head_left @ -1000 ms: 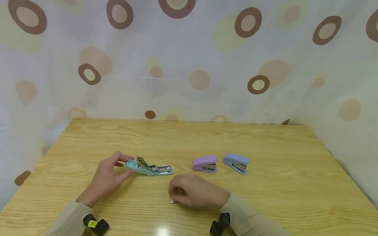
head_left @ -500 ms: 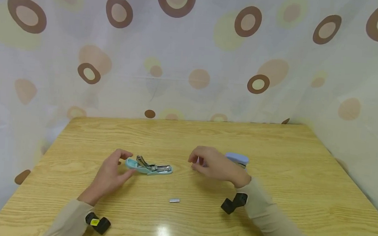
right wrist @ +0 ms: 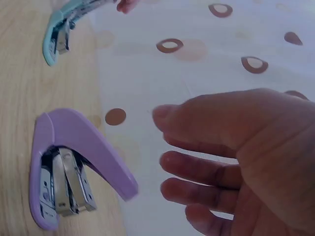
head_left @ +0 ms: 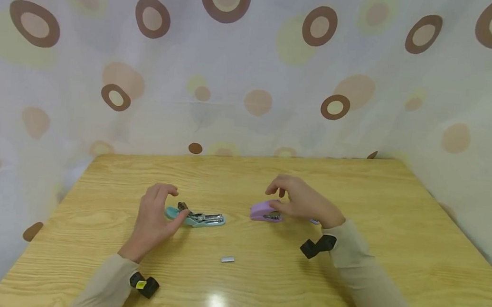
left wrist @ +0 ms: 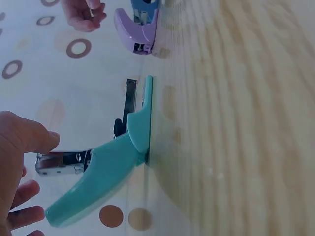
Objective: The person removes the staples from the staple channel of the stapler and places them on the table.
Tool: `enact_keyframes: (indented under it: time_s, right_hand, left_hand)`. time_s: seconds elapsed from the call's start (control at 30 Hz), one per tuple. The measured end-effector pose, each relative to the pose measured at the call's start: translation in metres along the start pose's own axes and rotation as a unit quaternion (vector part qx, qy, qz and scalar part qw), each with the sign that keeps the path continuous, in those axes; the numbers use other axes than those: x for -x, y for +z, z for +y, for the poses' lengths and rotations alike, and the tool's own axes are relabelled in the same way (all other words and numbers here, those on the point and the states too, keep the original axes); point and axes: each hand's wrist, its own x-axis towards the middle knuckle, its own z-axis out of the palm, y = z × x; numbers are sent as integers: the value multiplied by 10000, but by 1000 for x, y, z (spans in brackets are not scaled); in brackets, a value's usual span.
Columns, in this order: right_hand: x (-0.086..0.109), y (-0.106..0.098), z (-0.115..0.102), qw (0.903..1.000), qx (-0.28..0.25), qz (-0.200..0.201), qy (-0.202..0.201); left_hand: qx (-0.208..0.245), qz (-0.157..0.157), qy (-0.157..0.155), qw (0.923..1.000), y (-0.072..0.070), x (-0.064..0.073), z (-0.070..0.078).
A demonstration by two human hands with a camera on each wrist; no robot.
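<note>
A teal stapler (head_left: 207, 220) lies folded wide open on the table, its metal magazine exposed and its inner metal part sticking up. My left hand (head_left: 153, 220) hovers at its left end, thumb and fingers spread and holding nothing; the left wrist view shows a gap between the thumb (left wrist: 39, 140) and the stapler. Over on the right, my right hand (head_left: 304, 200) hangs beside a purple stapler (head_left: 263, 210), fingers loosely bent with nothing in them. The right wrist view shows this purple stapler (right wrist: 83, 137) standing apart from the fingers. A small silver strip of staples (head_left: 227, 259) lies nearer the front.
A blue stapler (head_left: 314, 221) is mostly hidden behind my right hand; part of it shows beyond the purple one in the left wrist view. The wooden table (head_left: 169, 276) ends at a patterned curtain (head_left: 230, 128) at the back and sides.
My right hand has let go of the staple strip, leaving it on the table, and moved up and right to the purple stapler. The left hand has come off the teal stapler and lifted slightly.
</note>
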Motion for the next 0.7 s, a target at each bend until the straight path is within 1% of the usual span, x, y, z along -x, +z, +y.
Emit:
enact_keyframes:
  time_s: [0.07, 0.13, 0.2, 0.27, 0.4, 0.53, 0.63, 0.7]
  right_hand:
    - [2, -3, 4, 9999, -5, -97, 81]
    - [4, -6, 7, 9996, -23, -207, 185]
    - [5, -8, 10, 9993, -28, -311, 218]
    - [6, -8, 13, 9989, -42, -391, 248]
    - [6, -7, 17, 9978, -195, -532, 349]
    - [5, -4, 20, 9963, -309, -701, 395]
    - [5, -2, 23, 9958, -280, -778, 385]
    - [5, -1, 24, 9957, -255, -796, 409]
  left_hand:
    - [135, 75, 166, 9997, 4, -5, 5]
    - [224, 86, 293, 9993, 8, -11, 11]
    - [292, 59, 364, 9989, 12, -15, 18]
    - [342, -43, 399, 9986, 15, -20, 24]
    - [403, -325, 426, 9977, 24, -27, 35]
    - [419, -657, 419, 9961, 34, -30, 43]
    - [425, -965, 441, 9934, 43, -33, 51]
    - [468, -1260, 459, 9899, 49, -35, 57]
